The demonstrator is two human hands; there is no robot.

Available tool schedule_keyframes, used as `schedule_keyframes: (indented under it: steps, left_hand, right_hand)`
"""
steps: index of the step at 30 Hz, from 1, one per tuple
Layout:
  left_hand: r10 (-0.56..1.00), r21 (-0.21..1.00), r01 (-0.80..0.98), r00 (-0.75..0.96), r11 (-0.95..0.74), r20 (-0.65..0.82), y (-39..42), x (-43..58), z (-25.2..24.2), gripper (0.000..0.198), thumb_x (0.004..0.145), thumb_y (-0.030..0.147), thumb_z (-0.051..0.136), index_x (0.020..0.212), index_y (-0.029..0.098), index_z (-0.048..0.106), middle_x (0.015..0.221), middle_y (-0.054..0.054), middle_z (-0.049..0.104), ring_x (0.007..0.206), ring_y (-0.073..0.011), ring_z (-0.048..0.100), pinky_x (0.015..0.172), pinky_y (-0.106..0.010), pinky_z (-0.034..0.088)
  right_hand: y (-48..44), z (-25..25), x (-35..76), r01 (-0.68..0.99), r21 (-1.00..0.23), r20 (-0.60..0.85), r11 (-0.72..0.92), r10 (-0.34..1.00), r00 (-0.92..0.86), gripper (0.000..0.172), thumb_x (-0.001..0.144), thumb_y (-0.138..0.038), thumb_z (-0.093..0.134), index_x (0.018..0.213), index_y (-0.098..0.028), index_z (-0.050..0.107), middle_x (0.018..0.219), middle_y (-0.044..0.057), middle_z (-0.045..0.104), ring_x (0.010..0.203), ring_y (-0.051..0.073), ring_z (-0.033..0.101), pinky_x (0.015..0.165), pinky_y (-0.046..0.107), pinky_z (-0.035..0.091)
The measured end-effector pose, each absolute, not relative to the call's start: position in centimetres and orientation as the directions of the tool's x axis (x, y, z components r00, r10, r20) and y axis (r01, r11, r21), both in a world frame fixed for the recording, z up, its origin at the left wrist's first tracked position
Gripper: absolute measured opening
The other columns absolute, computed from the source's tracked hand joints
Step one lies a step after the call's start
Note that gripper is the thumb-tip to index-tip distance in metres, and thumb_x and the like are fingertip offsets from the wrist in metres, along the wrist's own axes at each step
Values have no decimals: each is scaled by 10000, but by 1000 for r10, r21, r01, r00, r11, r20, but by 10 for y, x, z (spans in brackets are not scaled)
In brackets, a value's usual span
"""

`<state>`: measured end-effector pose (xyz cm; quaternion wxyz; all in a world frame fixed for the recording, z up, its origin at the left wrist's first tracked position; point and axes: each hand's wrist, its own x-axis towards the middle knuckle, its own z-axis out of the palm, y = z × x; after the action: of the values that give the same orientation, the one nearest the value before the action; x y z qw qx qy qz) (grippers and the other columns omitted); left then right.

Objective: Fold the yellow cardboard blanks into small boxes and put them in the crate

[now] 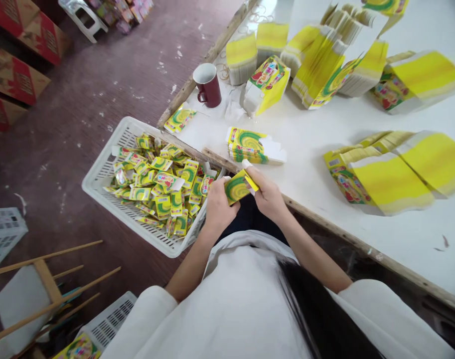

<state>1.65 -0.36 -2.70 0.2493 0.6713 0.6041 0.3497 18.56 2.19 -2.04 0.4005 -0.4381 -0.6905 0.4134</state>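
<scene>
Basket (118, 206) of small cartons (163, 205) at left looks full; a knock could spill some. Left hand (220, 207) is clamped on one carton (235, 188), held near the table's edge; right hand (266, 194) has fingers closed on its flap end. Uneven squeeze could crease it. Wooden edge (324, 220) is a bump risk; bare tabletop (305, 167) gives room before the yellow bundles (395, 174).

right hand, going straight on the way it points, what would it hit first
The right hand would probably meet the small stack of cartons on the table, just ahead of it. Height is unclear; if the hand is low, the table's wooden edge could come first.
</scene>
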Motion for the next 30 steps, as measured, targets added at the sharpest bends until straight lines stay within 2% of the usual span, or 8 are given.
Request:
schedule_keyframes:
  steps: [4,12,16,19,21,24,27,30]
  left_hand:
    - [989,734,664,74,-143,126,1,2,-12,557,670,317,851,1168,230,614,1126,-103,703,1084,-328,676,982,-475,523]
    - [981,781,598,165,-182,102,12,0,4,600,574,329,921,1126,243,701,1113,-97,745,1072,-332,699,979,-457,532]
    - [995,837,538,34,-101,98,8,8,-3,610,584,372,927,1125,226,686,1121,-97,730,1070,-302,693,995,-428,531]
    - [983,973,230,-183,26,17,6,1,-13,696,588,494,934,1160,238,630,1133,-79,696,1044,-246,694,956,-364,553]
    - [910,995,-89,-408,47,-79,7,-7,-19,691,664,683,828,1152,254,593,1171,-86,665,1071,-228,683,942,-348,570]
    - [765,908,-416,-570,44,-299,11,-13,-25,652,801,844,558,1065,248,575,1232,-124,629,1158,-240,660,968,-376,582]
    - [772,838,-515,-455,178,-444,9,-3,-27,586,862,779,555,1065,230,577,1305,-153,615,1151,-235,672,938,-369,594]
    - [829,838,-475,-328,269,-453,2,12,-30,536,842,672,686,1116,225,575,1301,-149,647,1016,-191,703,836,-311,596]
  right_hand:
    - [25,-25,197,342,-870,155,356,855,-494,531,964,-218,553,1494,-233,528,1648,187,376,1488,331,457,1165,521,451]
    - [40,-11,224,204,-910,189,362,796,-575,229,884,-361,724,1060,-217,700,1278,153,649,1182,319,662,1039,493,529]
    - [36,-11,201,138,-949,193,282,871,-452,386,905,-440,683,1183,-192,583,1277,175,592,1226,320,598,1056,499,504]
    - [41,-17,193,33,-979,176,201,917,-358,670,877,-545,709,1408,-252,423,1397,158,543,1228,301,600,1034,472,521]
    - [56,-23,198,124,-975,152,183,963,-221,654,881,-543,700,1413,-273,433,1393,145,557,1188,296,613,991,461,541]
    - [89,-35,212,492,-860,169,134,985,28,358,921,-431,648,1197,-208,601,1211,160,623,1128,334,590,990,525,510]
    - [116,-48,218,733,-677,186,64,979,86,257,896,-406,682,992,-173,631,1070,185,612,1056,374,558,959,579,481]
    - [127,-56,215,794,-603,185,73,981,51,248,886,-405,697,914,-188,581,1001,175,607,1008,367,546,936,568,472]
